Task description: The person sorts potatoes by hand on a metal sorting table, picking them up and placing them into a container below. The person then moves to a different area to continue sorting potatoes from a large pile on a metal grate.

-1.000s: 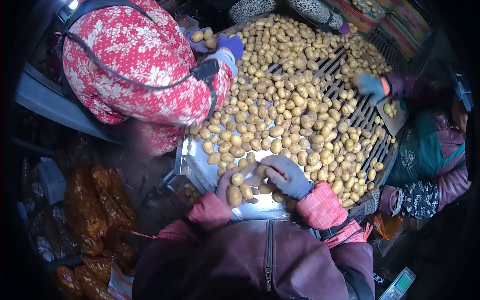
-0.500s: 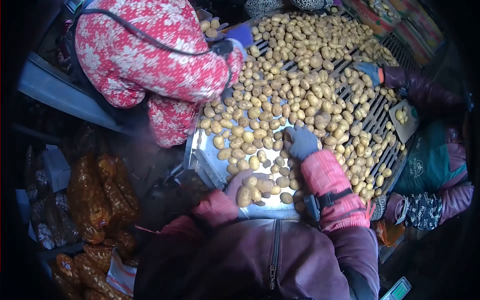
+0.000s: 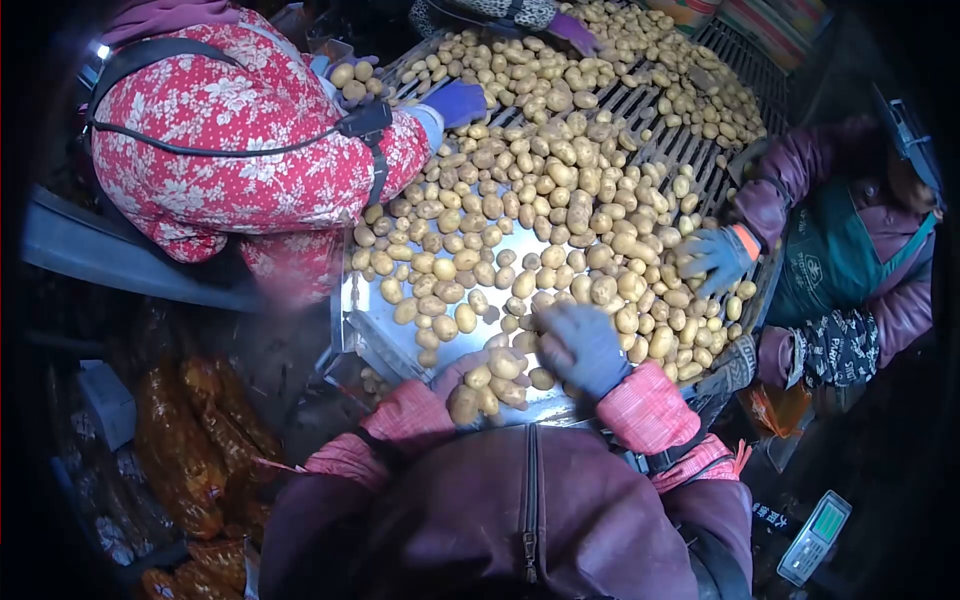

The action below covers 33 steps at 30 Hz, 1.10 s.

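Many potatoes point(image 3: 560, 165) lie spread over a metal sorting table point(image 3: 385, 318) with a slatted part behind. At its near edge my left hand point(image 3: 462, 368), in a pale glove, cups several potatoes point(image 3: 478, 385) against its palm. Just to the right, my right hand point(image 3: 585, 348), in a grey glove, is over the potatoes near the edge, back upward. Motion blurs its fingers, and whatever is under them is hidden.
A person in a red floral jacket point(image 3: 230, 150) leans in from the left. Another person's blue-gloved hand point(image 3: 718, 258) reaches in from the right; a purple-gloved hand point(image 3: 574, 34) is at the back. Filled orange net bags point(image 3: 180, 450) stand lower left, a digital scale point(image 3: 815, 537) lower right.
My right hand has come back toward the near edge and my left hand. The view has shifted. The right-hand person's blue glove is nearer, and a purple-gloved hand now shows at the back.
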Each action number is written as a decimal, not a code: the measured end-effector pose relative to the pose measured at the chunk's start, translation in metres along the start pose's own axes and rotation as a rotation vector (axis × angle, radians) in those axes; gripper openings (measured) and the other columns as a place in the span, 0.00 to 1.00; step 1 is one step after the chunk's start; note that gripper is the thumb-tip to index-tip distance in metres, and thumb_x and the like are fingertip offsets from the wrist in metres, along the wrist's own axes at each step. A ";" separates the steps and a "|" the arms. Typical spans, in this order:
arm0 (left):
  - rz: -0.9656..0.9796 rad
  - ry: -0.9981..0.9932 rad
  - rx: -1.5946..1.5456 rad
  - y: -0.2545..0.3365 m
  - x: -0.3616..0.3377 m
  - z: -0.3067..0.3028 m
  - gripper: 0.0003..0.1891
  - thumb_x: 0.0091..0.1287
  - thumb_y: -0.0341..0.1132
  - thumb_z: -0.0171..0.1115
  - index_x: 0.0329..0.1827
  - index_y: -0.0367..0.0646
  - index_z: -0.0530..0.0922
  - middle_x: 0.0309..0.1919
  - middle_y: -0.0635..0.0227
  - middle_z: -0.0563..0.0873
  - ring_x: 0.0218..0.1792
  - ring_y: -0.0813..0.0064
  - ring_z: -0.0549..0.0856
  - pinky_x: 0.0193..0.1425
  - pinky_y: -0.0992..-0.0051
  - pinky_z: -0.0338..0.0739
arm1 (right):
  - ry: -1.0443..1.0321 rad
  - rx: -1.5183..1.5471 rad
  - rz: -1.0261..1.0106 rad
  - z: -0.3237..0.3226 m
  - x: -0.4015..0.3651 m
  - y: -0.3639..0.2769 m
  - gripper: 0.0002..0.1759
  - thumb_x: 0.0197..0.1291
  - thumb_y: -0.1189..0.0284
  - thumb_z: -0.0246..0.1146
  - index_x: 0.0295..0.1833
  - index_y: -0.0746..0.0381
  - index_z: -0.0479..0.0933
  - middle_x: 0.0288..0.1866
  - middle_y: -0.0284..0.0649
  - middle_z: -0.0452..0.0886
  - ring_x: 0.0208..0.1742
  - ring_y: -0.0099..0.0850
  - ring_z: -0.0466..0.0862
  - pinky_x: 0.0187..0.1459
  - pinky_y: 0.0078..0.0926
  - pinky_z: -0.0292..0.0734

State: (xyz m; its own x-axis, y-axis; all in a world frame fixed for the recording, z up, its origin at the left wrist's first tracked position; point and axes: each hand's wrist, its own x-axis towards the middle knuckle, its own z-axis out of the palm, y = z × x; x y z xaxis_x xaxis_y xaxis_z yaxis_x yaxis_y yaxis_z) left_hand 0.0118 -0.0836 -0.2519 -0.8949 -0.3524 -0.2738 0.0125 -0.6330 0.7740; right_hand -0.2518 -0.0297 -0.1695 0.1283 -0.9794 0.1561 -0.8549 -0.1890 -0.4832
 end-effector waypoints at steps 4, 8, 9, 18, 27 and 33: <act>0.200 0.036 0.203 0.026 -0.014 0.020 0.41 0.73 0.66 0.57 0.72 0.36 0.69 0.58 0.54 0.86 0.53 0.63 0.90 0.42 0.70 0.89 | 0.098 -0.561 -0.015 0.005 0.003 0.060 0.21 0.59 0.65 0.65 0.58 0.55 0.78 0.51 0.40 0.80 0.55 0.40 0.78 0.55 0.48 0.70; 0.197 0.084 0.201 0.039 -0.015 0.016 0.38 0.76 0.60 0.58 0.75 0.35 0.66 0.60 0.51 0.85 0.52 0.60 0.90 0.38 0.67 0.89 | -0.066 -0.639 0.127 0.026 0.025 0.073 0.22 0.58 0.66 0.65 0.59 0.56 0.77 0.51 0.39 0.80 0.55 0.40 0.79 0.55 0.48 0.69; 0.179 0.087 0.189 0.043 -0.016 0.013 0.37 0.77 0.58 0.57 0.75 0.35 0.66 0.60 0.50 0.85 0.52 0.59 0.90 0.37 0.66 0.89 | -0.139 -0.624 0.174 0.018 0.034 0.066 0.20 0.58 0.65 0.65 0.57 0.56 0.76 0.51 0.41 0.81 0.56 0.41 0.80 0.56 0.49 0.68; 0.107 0.268 0.105 0.067 -0.017 0.034 0.29 0.80 0.50 0.46 0.75 0.39 0.71 0.58 0.53 0.87 0.51 0.59 0.91 0.36 0.66 0.87 | -0.288 -0.466 0.208 0.070 0.027 0.031 0.19 0.57 0.62 0.68 0.52 0.54 0.75 0.48 0.41 0.83 0.44 0.41 0.84 0.51 0.56 0.71; -0.089 0.249 -0.080 0.074 -0.010 0.031 0.29 0.81 0.50 0.45 0.73 0.38 0.71 0.53 0.58 0.87 0.47 0.66 0.89 0.40 0.69 0.86 | 0.423 0.789 0.583 0.002 -0.028 0.057 0.14 0.55 0.71 0.67 0.49 0.60 0.80 0.37 0.36 0.82 0.35 0.27 0.82 0.38 0.30 0.81; -0.019 0.211 0.017 0.048 -0.006 0.006 0.29 0.80 0.50 0.47 0.75 0.38 0.69 0.53 0.56 0.87 0.49 0.64 0.90 0.39 0.67 0.87 | 0.122 -0.174 0.475 -0.004 -0.056 0.099 0.16 0.64 0.65 0.62 0.55 0.53 0.82 0.51 0.42 0.85 0.53 0.47 0.84 0.55 0.47 0.79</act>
State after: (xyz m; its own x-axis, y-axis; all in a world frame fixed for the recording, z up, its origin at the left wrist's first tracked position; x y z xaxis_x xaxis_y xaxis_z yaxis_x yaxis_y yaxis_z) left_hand 0.0157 -0.1080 -0.2094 -0.7813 -0.4782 -0.4011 -0.0130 -0.6301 0.7764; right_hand -0.3456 0.0067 -0.2223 -0.3452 -0.9367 0.0585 -0.8767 0.2996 -0.3762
